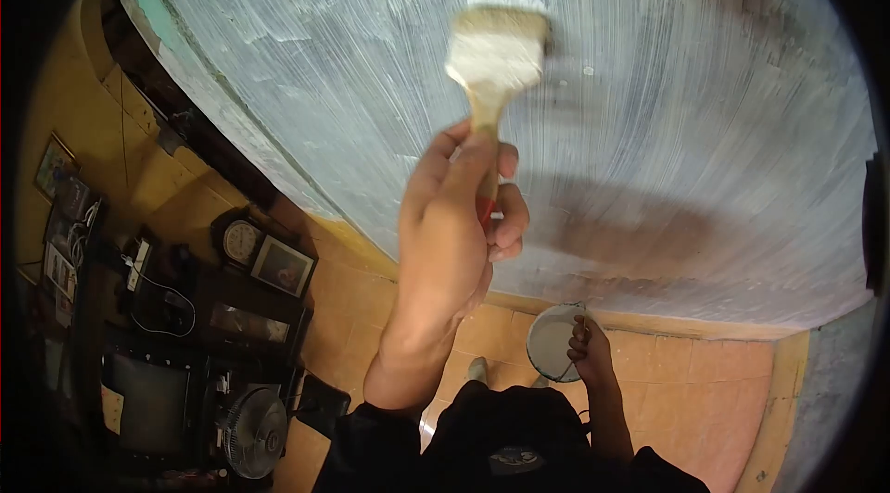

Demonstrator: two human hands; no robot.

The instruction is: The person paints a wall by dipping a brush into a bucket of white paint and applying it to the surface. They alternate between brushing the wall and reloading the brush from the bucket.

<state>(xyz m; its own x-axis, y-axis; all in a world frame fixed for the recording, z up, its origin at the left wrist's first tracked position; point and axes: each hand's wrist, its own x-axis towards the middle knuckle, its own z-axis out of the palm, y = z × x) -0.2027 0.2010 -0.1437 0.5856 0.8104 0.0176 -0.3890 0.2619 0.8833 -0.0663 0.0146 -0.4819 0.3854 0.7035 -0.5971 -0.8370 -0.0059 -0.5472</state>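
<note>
My left hand (450,224) is closed around the wooden handle of a wide paintbrush (496,57), its bristles pressed against the wall (324,57). White paint coats the brush head, and a white wet strip shows at the bristle tips. Lower down, my right hand (586,349) grips the handle of a round bucket (549,341) with whitish liquid inside. The bucket hangs above the tiled floor close to my body. Streaky white brush marks cover the grey-blue wall, with darker brownish patches at right.
At left stand a dark cabinet with a television (146,400), a fan (255,433), a clock (241,241) and a framed picture (283,266). A power strip with a white cable (137,266) lies there too. Orange tiles (667,382) run along the wall's base.
</note>
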